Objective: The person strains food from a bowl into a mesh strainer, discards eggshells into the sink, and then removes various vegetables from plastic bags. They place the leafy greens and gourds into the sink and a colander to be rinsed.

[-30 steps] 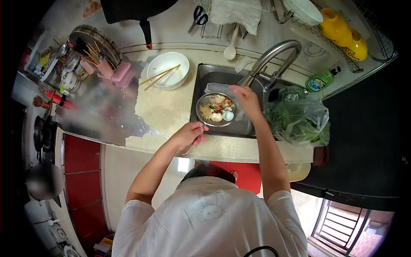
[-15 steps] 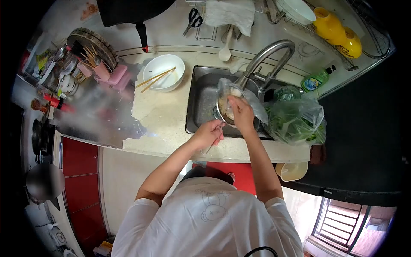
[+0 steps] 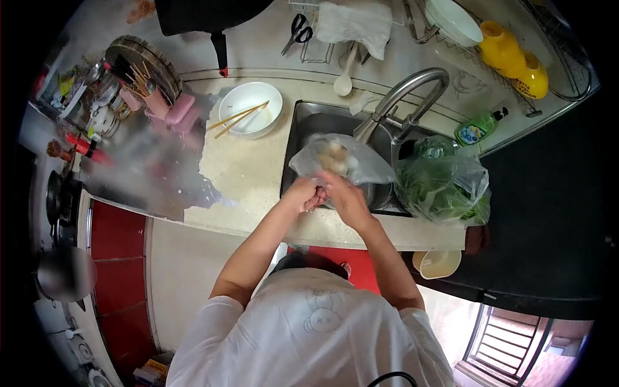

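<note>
Over the sink (image 3: 303,138) a clear plastic bag (image 3: 371,169) is spread out, with pale and brownish lumps of food (image 3: 335,157) showing through it. My left hand (image 3: 307,195) is closed in a fist at the bag's near edge, around the handle of a metal strainer; the bag and my fingers mostly hide the strainer. Beside it, my right hand (image 3: 346,198) has its fingers pressed together on the near edge of the bag, close to the left fist. The steel faucet (image 3: 412,90) arches just beyond the bag.
A bagged bunch of green vegetables (image 3: 438,184) sits at the sink's right side, near a green dish soap bottle (image 3: 477,129). Left of the sink stands a white bowl (image 3: 248,129) with chopsticks (image 3: 238,119) across it. A wooden spoon (image 3: 343,84) hangs behind.
My right hand has come back from inside the strainer toward my left hand. The plastic bag now spreads leftward over the sink and covers the strainer.
</note>
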`<state>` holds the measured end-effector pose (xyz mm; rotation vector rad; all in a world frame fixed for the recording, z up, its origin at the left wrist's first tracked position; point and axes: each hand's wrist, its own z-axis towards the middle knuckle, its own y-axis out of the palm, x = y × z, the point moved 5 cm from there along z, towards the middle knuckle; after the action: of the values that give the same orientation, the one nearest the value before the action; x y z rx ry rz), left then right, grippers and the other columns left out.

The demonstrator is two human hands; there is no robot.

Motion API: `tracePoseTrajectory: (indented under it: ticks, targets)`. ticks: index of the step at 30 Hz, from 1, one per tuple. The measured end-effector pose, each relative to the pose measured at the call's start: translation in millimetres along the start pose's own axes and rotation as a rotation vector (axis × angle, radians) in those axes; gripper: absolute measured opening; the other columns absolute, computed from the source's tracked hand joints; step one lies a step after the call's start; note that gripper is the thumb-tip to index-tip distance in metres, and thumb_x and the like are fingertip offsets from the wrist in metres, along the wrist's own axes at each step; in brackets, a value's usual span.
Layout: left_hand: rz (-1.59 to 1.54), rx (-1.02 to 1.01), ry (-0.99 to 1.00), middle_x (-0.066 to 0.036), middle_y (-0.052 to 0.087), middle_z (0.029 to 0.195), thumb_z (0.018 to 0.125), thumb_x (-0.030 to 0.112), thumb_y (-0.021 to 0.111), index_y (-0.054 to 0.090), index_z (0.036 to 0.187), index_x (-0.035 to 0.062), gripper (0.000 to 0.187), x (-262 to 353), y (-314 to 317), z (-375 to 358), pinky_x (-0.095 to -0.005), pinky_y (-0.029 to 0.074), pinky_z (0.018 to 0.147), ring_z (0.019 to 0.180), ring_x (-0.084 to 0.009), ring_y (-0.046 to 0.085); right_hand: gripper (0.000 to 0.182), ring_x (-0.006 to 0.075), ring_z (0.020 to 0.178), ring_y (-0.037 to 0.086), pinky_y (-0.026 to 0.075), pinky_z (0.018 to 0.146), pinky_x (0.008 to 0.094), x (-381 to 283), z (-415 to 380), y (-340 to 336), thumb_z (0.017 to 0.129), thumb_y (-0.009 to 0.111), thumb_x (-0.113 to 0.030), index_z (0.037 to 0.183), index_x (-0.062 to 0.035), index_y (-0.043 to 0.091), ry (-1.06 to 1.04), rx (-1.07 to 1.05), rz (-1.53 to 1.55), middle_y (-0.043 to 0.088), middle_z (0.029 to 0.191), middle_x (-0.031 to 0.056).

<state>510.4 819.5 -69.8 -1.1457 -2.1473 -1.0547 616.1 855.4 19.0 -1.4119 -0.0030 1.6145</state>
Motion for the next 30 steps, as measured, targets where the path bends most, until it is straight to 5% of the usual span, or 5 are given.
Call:
tracePoseTrajectory:
  ticks: [4,12,17,22,30]
  targets:
    - [0.053,0.116,0.055,-0.004,0.055,0.069,0.088,0.012,0.043,0.057,0.08,0.0052,0.017,8,1,4,-0.0288,0.041,0.05,0.056,-0.0135,0.05,0.057,0.037,0.088,0.057,0.047,0.077,0.0409,-2,-6,0,0.08,0.053,-0.005,0.132,-0.0172,0.036,0.127,-0.235,-0.183,0.052,0.109,0.0156]
    - [0.051,0.022,0.051,0.001,0.057,0.083,0.088,0.028,0.041,0.058,0.084,0.0132,0.023,-5,9,0,-0.0319,0.043,0.067,0.071,-0.0118,0.052,0.006,0.0349,0.069,0.058,0.048,0.059,0.0411,19,-5,0,0.079,0.055,-0.007,0.084,-0.0048,0.051,-0.033,0.029,-0.473,0.058,0.081,0.0145]
    - [0.246,-0.135,0.286,-0.003,0.061,0.097,0.09,0.039,0.045,0.057,0.099,0.0049,0.038,22,31,-40,-0.0311,0.043,0.074,0.088,-0.0113,0.053,0.009,0.0247,0.054,0.055,0.045,0.047,0.0326,63,-18,-24,0.089,0.047,-0.013,0.085,-0.0051,0.05,0.331,0.43,0.235,0.056,0.067,0.0108]
    - [1.125,0.632,0.855,-0.015,0.047,0.111,0.06,0.04,0.078,0.036,0.122,0.0008,0.085,45,3,-87,-0.0363,0.045,0.077,0.09,-0.0271,0.054,0.015,0.0182,0.048,0.049,0.042,0.042,0.0314,77,-47,-34,0.09,0.039,-0.018,0.091,-0.0036,0.044,0.698,0.769,0.879,0.053,0.066,0.011]
    - [0.426,0.229,0.477,0.001,0.049,0.062,0.092,0.017,0.046,0.055,0.089,0.0044,0.015,-16,-30,-28,-0.0238,0.04,0.049,0.052,-0.0084,0.046,0.025,0.0238,0.054,0.053,0.044,0.046,0.0366,110,-128,2,0.085,0.04,-0.027,0.088,-0.0028,0.047,1.142,0.595,1.206,0.054,0.069,0.0131]
